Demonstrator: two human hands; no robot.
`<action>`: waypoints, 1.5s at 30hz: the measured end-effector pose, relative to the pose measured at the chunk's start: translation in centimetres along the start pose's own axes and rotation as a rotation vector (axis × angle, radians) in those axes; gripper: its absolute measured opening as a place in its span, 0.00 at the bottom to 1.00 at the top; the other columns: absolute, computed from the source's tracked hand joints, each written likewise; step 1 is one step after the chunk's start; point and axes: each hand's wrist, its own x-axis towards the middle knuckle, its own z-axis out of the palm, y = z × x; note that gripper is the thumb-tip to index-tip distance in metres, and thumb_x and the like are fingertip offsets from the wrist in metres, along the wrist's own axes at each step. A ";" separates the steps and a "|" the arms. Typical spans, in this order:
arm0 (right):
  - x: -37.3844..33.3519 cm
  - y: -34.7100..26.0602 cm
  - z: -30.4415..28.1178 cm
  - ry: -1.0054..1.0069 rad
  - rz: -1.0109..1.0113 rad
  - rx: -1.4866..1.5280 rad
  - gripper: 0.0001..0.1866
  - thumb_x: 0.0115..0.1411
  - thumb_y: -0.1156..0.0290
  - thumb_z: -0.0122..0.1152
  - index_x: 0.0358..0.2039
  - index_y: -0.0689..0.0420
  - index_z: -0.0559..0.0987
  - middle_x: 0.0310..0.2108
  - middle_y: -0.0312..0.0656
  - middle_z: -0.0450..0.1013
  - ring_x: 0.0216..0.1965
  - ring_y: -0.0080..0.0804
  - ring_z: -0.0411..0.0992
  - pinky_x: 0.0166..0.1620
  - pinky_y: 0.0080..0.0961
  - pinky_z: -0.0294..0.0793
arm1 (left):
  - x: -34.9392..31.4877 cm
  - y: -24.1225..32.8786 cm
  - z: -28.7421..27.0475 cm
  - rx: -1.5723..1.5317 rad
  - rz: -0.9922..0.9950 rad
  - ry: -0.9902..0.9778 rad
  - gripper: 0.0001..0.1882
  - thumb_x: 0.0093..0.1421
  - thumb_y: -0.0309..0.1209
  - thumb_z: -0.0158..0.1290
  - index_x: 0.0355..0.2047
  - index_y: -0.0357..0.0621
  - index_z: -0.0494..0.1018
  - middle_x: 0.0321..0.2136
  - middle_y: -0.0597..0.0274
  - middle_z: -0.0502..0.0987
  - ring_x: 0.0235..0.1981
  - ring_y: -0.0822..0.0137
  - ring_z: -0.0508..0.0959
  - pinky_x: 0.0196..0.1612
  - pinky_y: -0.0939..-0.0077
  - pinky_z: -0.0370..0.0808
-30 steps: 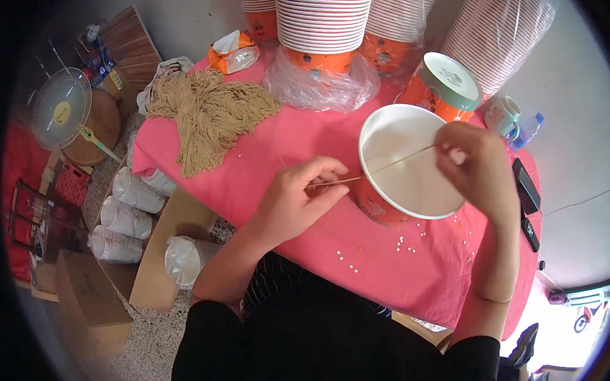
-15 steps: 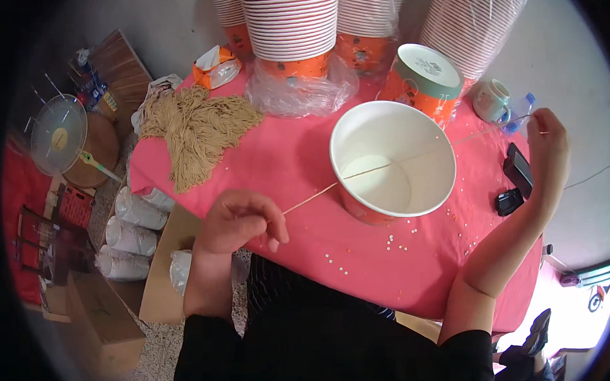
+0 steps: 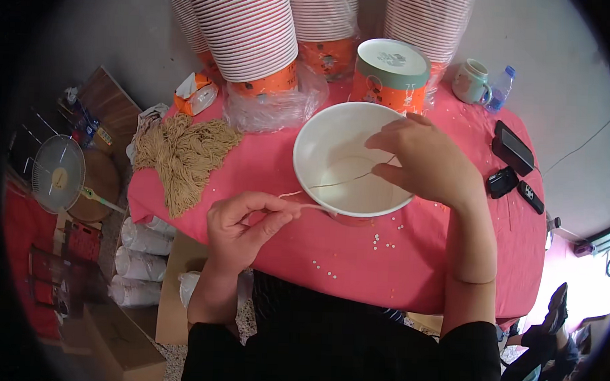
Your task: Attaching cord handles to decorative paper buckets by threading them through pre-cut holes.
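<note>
My left hand (image 3: 250,222) pinches a thin tan string (image 3: 342,182) between thumb and fingertips, in front of the bucket. A short end sticks out past the fingertips. Across the mouth of a large white-lined paper bucket (image 3: 313,140) the string runs slackly up to my right hand (image 3: 434,158). That hand is over the bucket's right side, its fingers loosely curved; the string goes in between thumb and fingers, where its grip is partly hidden. A bundle of tan strings (image 3: 185,156) lies on the table's left side.
Stacked paper buckets (image 3: 240,27) and a lidded orange bucket (image 3: 391,76) stand behind. A mug (image 3: 471,82), water bottle (image 3: 500,90) and black devices (image 3: 513,147) are at right. Small white discs (image 3: 377,242) dot the pink tablecloth (image 3: 355,279). Wrapped cups (image 3: 141,262) stand lower left.
My right hand has come in leftward from the far right to above the bucket, and the taut string has gone slack. My left hand has closed into a pinch. The view has shifted slightly.
</note>
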 end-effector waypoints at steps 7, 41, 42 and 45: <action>0.3 0.5 0.2 -0.171 0.072 -0.160 0.07 0.49 0.76 0.58 0.30 0.57 0.80 0.30 0.44 0.76 0.41 0.41 0.75 0.62 0.47 0.61 | 3.3 0.6 1.3 0.010 0.007 0.231 0.05 0.59 0.20 0.57 0.36 0.36 0.74 0.29 0.62 0.78 0.24 0.78 0.73 0.29 0.86 0.71; 1.2 -2.1 -0.1 0.318 -0.111 0.846 0.03 0.62 0.80 0.55 0.36 0.63 0.73 0.32 0.36 0.72 0.34 0.22 0.73 0.38 0.22 0.73 | 5.8 3.1 3.1 0.253 -0.225 -0.108 0.05 0.58 0.26 0.59 0.33 0.38 0.79 0.16 0.70 0.74 0.17 0.83 0.68 0.21 0.84 0.64; 1.3 -1.6 0.0 0.350 -0.078 0.733 0.03 0.61 0.81 0.56 0.35 0.62 0.74 0.32 0.37 0.72 0.33 0.22 0.73 0.38 0.22 0.73 | 5.8 2.6 2.8 0.202 -0.258 -0.111 0.05 0.59 0.26 0.58 0.33 0.38 0.78 0.17 0.72 0.73 0.19 0.84 0.68 0.22 0.85 0.64; 1.3 -1.2 -0.1 0.330 -0.107 0.479 0.07 0.54 0.83 0.60 0.34 0.61 0.75 0.31 0.41 0.73 0.35 0.33 0.74 0.39 0.28 0.73 | 5.7 1.1 1.9 -0.064 -0.339 -0.015 0.06 0.61 0.26 0.57 0.35 0.36 0.78 0.21 0.75 0.74 0.22 0.85 0.68 0.24 0.88 0.63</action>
